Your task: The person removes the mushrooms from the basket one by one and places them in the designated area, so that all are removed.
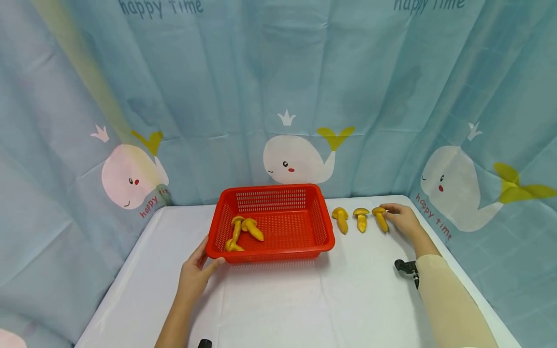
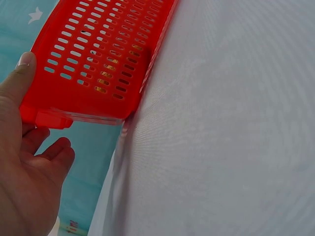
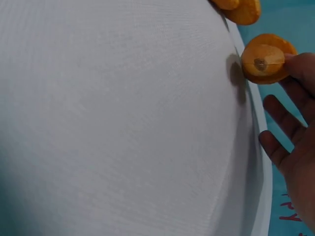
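Note:
A red plastic basket (image 1: 270, 253) stands left of the middle of the white table, with three yellow toy mushrooms (image 1: 254, 229) lying in its left part. My left hand (image 1: 194, 274) grips the basket's near left corner; in the left wrist view the thumb (image 2: 25, 66) lies at the rim and the fingers curl beneath it. To the right of the basket, three more mushrooms are lined up in a row. Thumb and forefinger of my right hand (image 1: 404, 221) pinch the rightmost mushroom (image 3: 263, 61) by its cap, the other fingers spread apart.
The other two mushrooms of the row (image 1: 341, 220) lie between the basket and my right hand. Blue curtains with whale prints (image 1: 296, 159) enclose the white table (image 1: 278, 309) at the back and sides. A black device (image 1: 406, 267) sits by the right wrist.

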Tool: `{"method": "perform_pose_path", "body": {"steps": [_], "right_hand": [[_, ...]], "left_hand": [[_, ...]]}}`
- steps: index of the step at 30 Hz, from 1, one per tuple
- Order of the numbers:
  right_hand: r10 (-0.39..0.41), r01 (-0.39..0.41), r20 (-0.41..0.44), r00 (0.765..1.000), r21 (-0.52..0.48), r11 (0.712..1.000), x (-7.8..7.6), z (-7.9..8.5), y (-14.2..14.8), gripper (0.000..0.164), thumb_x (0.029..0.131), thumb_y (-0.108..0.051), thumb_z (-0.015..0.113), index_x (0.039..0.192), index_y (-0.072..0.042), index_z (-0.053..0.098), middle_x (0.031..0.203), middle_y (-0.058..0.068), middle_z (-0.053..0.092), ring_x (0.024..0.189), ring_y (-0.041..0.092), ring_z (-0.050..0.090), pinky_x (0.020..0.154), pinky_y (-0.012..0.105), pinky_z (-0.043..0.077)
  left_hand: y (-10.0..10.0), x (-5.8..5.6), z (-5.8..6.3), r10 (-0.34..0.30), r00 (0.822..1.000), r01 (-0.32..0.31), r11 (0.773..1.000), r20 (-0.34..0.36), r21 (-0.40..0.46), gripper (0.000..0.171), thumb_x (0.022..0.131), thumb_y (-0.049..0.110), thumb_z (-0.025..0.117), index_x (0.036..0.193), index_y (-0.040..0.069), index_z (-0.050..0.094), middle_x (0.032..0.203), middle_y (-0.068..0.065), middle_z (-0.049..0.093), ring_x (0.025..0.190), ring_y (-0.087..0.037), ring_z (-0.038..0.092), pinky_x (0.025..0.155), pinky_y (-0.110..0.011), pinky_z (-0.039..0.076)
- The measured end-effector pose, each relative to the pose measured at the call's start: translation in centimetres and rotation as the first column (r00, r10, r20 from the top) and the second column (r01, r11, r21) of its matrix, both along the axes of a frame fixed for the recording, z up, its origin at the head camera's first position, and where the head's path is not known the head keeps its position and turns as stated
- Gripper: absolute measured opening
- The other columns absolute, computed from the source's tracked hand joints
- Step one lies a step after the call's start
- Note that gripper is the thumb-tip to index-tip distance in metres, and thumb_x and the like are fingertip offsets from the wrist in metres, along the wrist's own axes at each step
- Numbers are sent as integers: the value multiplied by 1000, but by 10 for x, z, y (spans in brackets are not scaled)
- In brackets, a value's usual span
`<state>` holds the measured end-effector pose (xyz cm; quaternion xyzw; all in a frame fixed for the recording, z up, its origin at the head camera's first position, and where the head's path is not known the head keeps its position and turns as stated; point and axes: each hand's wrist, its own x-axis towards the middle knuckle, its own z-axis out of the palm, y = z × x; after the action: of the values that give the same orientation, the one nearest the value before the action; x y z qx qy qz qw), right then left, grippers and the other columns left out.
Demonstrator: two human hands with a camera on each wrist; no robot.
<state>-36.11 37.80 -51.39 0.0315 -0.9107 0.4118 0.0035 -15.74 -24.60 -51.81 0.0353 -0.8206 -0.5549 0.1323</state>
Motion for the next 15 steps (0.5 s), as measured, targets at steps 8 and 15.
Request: {"method": "perform_pose_path", "body": {"steps": [8,15], "right_hand": [[-10,10,29,1000,-6,1000,5,3,6,43,106,-22,56,144,-3,56,147,27,50,136,47,43,115,64,38],[-18,17,18,1000,35,999,6,4,15,40,106,-19,55,141,1,57,143,30,53,131,47,47,112,64,40]], "left_hand": [[1,0,1,-4,1000,4,1000,-18,6,89,86,32,83,161,23,35,163,2,40,148,-24,41,109,-19,40],[1,-1,1,-7,999,7,1000,-36,7,89,86,32,84,160,24,36,162,4,41,148,-22,42,107,-11,40]]}}
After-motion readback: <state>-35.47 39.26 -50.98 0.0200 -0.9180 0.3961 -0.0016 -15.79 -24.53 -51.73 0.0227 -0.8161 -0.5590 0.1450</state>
